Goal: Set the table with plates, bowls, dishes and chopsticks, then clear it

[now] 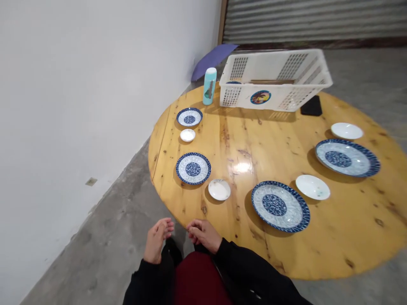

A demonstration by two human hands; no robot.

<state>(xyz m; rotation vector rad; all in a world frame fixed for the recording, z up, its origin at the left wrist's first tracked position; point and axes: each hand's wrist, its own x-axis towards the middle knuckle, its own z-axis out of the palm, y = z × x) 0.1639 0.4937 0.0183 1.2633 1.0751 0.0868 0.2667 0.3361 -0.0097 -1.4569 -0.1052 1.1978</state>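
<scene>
Currently both hands hover empty at the counter's (254, 140) near edge: left hand (157, 240) fingers released, right hand (204, 234) loosely curled. The nearest white saucer (219, 189) probably suits a rim pinch.

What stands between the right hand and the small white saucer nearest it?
Nothing visible. The right hand is at the near edge of the table, with only bare wood between it and the small white saucer. The blue plate beside it sits left of that line.

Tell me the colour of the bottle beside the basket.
The bottle is light teal, in the head view.
</scene>
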